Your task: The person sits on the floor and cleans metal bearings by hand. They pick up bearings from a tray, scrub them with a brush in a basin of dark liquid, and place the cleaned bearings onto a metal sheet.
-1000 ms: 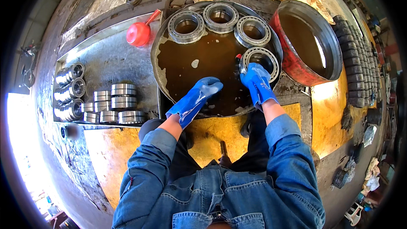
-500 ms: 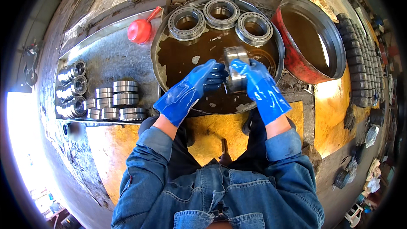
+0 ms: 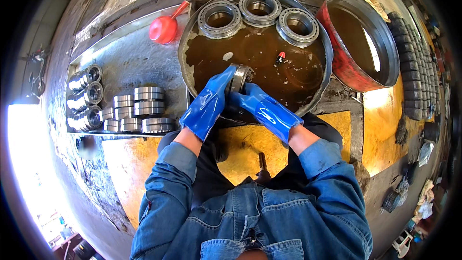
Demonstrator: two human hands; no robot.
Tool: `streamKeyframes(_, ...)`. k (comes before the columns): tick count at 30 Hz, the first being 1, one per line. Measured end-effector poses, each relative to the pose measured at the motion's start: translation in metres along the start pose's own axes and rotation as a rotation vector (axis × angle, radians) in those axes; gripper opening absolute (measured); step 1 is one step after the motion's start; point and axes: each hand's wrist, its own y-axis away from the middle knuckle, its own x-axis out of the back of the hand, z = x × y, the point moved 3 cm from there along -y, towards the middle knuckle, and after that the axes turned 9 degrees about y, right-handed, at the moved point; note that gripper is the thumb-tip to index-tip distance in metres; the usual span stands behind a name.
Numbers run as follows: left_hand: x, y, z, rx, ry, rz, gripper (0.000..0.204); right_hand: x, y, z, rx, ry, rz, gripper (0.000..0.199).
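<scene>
Both blue rubber gloves are on a steel bearing ring [image 3: 239, 79], held on edge just over the near part of a wide round basin [image 3: 328, 67] of brown liquid. My left hand [image 3: 214, 95] grips its left side, fingers wrapped behind it. On its lower right side my right hand [image 3: 262, 105] is closed, its fingertips partly hidden. Three large bearings rest along the basin's far side: a left one [image 3: 219, 20], a middle one [image 3: 260, 9] and a right one [image 3: 298, 27]. A small red and black object [image 3: 281, 57] shows in the liquid.
Left of the basin, a metal tray [image 3: 125, 58] holds several shiny bearing rings [image 3: 149, 101] in stacks and a red dipper [image 3: 163, 29]. To the right stands a red drum section [image 3: 340, 50] with brown liquid. Stacked dark rings [image 3: 413, 67] stand beyond it.
Both hands have moved left with the bearing, which is turned and tilted. The right hand has come across toward the left one. The small red and black object has come into sight.
</scene>
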Motion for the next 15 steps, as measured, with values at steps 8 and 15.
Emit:
streamKeyframes(8, 0.018, 0.001, 0.017, -0.035, -0.503, 0.099, 0.051, -0.01, -0.003, 0.004, -0.001, 0.335, -0.125, 0.045)
streamKeyframes(15, 0.021, 0.004, 0.027, -0.05, -1.157, 0.376, 0.092, -0.01, -0.041, 0.022, 0.278, 0.502, -0.291, 0.043)
